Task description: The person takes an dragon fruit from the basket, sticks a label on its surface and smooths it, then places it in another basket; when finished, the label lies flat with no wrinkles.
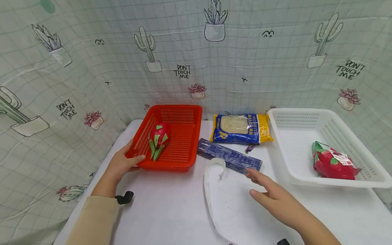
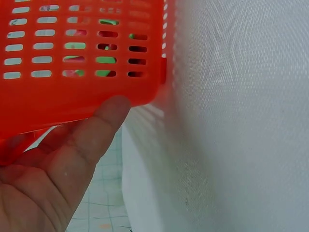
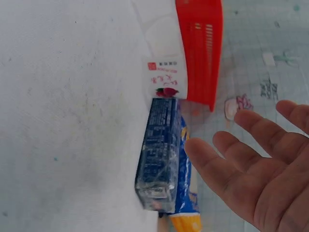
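Note:
My left hand point(image 1: 120, 165) grips the near left corner of a red plastic basket point(image 1: 183, 166). In the left wrist view its thumb point(image 2: 113, 113) lies against the slotted wall, the other fingers partly hidden behind the rim. Inside the basket lies a pink dragon fruit point(image 1: 160, 134) with green scales. My right hand point(image 1: 275, 200) hovers over the table with fingers spread, holding nothing. Nearest to it is a long dark blue box point(image 1: 229, 154). A curled white paper strip point(image 1: 208, 190) lies between the hands; printing shows on white paper point(image 3: 164, 72) in the right wrist view.
A blue and yellow food packet point(image 1: 242, 128) lies behind the box. At the right stands a white basket point(image 1: 291, 153) with another dragon fruit point(image 1: 333, 165) bearing a white label. Patterned cloth point(image 1: 245, 61) hangs around the white table point(image 1: 165, 211).

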`<state>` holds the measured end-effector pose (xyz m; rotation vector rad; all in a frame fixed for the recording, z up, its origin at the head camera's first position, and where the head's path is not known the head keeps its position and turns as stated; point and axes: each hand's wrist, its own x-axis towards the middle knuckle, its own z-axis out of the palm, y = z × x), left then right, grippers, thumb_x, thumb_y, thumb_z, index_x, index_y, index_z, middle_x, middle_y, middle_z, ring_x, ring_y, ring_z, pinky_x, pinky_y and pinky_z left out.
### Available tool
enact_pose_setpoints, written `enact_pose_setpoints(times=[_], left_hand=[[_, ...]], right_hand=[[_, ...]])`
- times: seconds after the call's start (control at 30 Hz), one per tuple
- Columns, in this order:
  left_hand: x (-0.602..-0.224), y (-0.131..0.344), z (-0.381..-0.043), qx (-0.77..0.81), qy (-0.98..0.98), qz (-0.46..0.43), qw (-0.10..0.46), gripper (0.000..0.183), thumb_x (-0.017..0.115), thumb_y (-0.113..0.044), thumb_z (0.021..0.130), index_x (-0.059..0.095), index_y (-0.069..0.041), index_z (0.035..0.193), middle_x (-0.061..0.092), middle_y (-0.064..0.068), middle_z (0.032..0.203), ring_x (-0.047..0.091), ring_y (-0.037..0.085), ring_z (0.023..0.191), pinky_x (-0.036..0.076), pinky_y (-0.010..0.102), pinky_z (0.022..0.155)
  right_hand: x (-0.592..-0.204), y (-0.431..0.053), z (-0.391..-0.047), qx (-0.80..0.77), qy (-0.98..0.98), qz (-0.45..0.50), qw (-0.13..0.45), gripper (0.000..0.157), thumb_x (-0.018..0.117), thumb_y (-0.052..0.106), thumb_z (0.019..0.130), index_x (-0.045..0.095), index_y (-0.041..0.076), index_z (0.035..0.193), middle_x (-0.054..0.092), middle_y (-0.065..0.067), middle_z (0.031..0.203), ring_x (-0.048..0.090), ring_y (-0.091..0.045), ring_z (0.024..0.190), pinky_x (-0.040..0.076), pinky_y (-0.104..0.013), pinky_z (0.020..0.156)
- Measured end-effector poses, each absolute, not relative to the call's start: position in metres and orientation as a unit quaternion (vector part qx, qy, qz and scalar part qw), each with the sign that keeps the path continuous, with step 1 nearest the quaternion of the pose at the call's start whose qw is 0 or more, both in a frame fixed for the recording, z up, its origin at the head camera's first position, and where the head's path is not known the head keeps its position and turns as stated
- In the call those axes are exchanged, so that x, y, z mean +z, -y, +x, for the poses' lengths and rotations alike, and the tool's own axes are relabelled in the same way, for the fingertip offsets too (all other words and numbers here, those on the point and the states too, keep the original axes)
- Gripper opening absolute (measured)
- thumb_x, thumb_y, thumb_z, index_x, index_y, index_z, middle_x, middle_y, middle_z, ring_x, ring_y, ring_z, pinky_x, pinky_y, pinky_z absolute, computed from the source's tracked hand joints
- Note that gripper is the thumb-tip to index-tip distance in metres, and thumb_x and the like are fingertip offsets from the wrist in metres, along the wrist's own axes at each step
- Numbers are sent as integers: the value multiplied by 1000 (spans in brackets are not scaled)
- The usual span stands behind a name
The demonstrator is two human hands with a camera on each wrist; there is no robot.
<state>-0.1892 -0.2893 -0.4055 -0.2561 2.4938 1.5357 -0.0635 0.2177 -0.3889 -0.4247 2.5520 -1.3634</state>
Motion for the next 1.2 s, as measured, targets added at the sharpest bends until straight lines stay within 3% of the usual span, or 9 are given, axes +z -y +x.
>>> enact_pose_setpoints(times=[0.13, 0.27, 0.37, 0.53, 0.77, 0.9, 1.2], left_hand=[[-406, 289, -191, 513, -849, -83, 100, 110, 80, -48, 93, 4, -34, 172, 24, 25, 174, 45, 43, 144, 64, 42, 95], [-405, 290, -193, 511, -851, -73, 95, 110, 81, -48, 93, 5, -33, 172, 25, 26, 173, 47, 43, 141, 65, 41, 93], [-405, 290, -193, 512, -851, -71, 93, 110, 81, -48, 93, 5, -32, 172, 25, 26, 173, 47, 43, 142, 65, 42, 93], [-406, 290, -193, 511, -851, -78, 90, 110, 80, -51, 92, 6, -34, 172, 24, 25, 174, 46, 44, 144, 64, 44, 96], [-406, 294, -190, 516, -847, -79, 98, 108, 79, -48, 94, 4, -35, 171, 21, 27, 174, 47, 45, 144, 64, 48, 94], [-403, 294, -188, 510, -850, -74, 105, 108, 78, -49, 95, 2, -34, 172, 20, 27, 174, 46, 47, 144, 64, 50, 93], [-401, 288, -189, 500, -856, -71, 114, 112, 77, -56, 93, -1, -35, 171, 23, 28, 173, 45, 48, 145, 65, 47, 92]], right_hand=[[-374, -208, -73, -399, -893, -179, 106, 62, 63, 44, 106, 45, 24, 162, 48, -12, 165, 47, -42, 150, 58, -55, 105], [-351, -192, -93, -304, -917, -233, 108, 63, 65, 47, 104, 46, 27, 161, 50, -7, 164, 48, -39, 150, 49, -65, 113], [-336, -175, -111, -264, -920, -264, 122, 67, 67, 48, 103, 44, 26, 163, 51, -4, 163, 48, -34, 151, 44, -63, 119], [-317, -132, -140, -245, -913, -293, 147, 69, 69, 45, 102, 42, 30, 164, 48, 0, 166, 48, -27, 152, 47, -56, 119], [-295, -60, -165, -219, -908, -337, 120, 61, 67, 36, 104, 47, 30, 161, 55, -1, 157, 58, -22, 137, 56, -46, 109], [-288, -24, -181, -226, -909, -336, 101, 59, 66, 35, 105, 48, 30, 161, 54, -1, 159, 53, -22, 145, 52, -47, 116], [-295, 33, -217, -250, -911, -313, 102, 57, 65, 36, 105, 51, 30, 159, 52, -1, 162, 51, -21, 148, 54, -43, 114]])
